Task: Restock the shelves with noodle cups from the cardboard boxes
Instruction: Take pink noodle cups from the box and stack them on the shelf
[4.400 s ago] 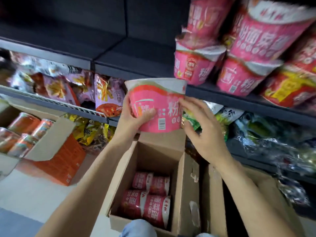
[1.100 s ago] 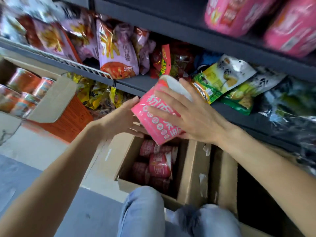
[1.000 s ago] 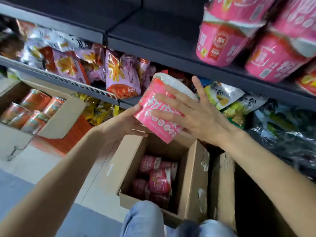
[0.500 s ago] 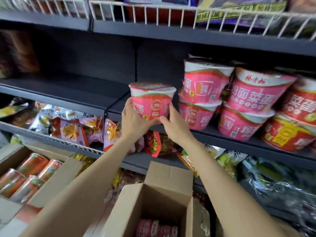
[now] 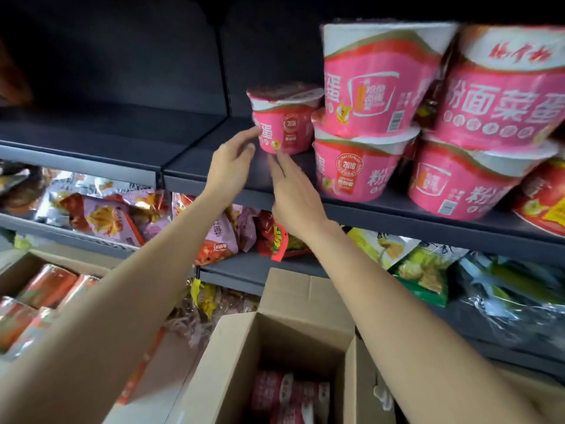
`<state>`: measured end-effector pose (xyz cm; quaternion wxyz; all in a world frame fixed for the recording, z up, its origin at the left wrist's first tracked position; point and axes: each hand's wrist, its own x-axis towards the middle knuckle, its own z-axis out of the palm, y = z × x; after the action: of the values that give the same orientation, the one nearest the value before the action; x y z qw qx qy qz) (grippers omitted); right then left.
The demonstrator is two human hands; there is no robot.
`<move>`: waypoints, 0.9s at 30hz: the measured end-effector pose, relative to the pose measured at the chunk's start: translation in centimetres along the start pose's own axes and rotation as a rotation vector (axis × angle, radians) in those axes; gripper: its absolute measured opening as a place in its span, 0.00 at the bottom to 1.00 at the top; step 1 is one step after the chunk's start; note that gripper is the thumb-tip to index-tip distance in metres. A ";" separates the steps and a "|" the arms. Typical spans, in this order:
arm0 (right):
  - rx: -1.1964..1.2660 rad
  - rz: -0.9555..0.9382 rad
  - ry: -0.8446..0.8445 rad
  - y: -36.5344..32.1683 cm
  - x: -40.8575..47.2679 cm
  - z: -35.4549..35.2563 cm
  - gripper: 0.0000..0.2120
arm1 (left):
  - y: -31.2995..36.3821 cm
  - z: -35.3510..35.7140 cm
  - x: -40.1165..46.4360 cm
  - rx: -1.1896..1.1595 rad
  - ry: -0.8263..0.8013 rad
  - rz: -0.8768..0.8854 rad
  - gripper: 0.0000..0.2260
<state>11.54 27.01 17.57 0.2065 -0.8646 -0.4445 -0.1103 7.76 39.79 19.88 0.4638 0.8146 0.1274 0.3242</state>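
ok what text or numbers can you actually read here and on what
"2016": round seal on the cup being set on the shelf
"2016": seal on the lower stacked cup
"粉面菜蛋": upper right cup
"蛋": left edge of the upper stacked cup
Barcodes, smaller cup print, snack bags: too blurred to read.

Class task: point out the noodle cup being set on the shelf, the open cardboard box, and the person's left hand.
noodle cup (image 5: 286, 128): head view, pink side wall.
cardboard box (image 5: 232, 359): head view, left wall.
left hand (image 5: 230, 168): head view, back of hand.
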 end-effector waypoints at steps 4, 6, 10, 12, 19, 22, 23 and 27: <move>0.033 -0.162 0.193 0.6 -6.2 3.4 0.22 | -2.9 -1.1 -7.9 0.104 0.149 0.165 0.13; 0.017 -0.217 0.244 1.0 -9.9 5.0 0.18 | -5.2 -1.0 -12.6 0.133 0.174 0.132 0.11; 0.066 -0.186 0.131 2.6 -16.9 9.4 0.18 | -10.6 0.7 -21.4 0.253 0.079 -0.078 0.12; 0.113 -0.085 -0.019 3.4 -19.9 12.5 0.15 | -14.0 2.0 -24.8 0.419 -0.100 -0.212 0.21; -0.206 0.158 -0.995 4.2 -26.8 24.2 0.31 | -20.1 5.3 -29.4 0.599 -0.336 -0.481 0.23; -0.272 0.242 -1.191 4.1 -30.3 29.1 0.34 | -21.5 5.5 -30.6 0.568 -0.259 -0.374 0.21; -0.286 0.240 -1.248 4.1 -31.2 30.2 0.31 | -21.8 5.6 -30.7 0.566 -0.244 -0.357 0.22; -0.530 0.069 -1.309 4.3 -32.4 32.8 0.27 | -22.0 5.6 -30.6 0.528 -0.240 -0.313 0.23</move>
<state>-3.49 16.29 -24.84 -0.3172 -0.7879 -0.4081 0.3346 -9.71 32.28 -13.12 0.2925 0.9097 0.2750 0.1064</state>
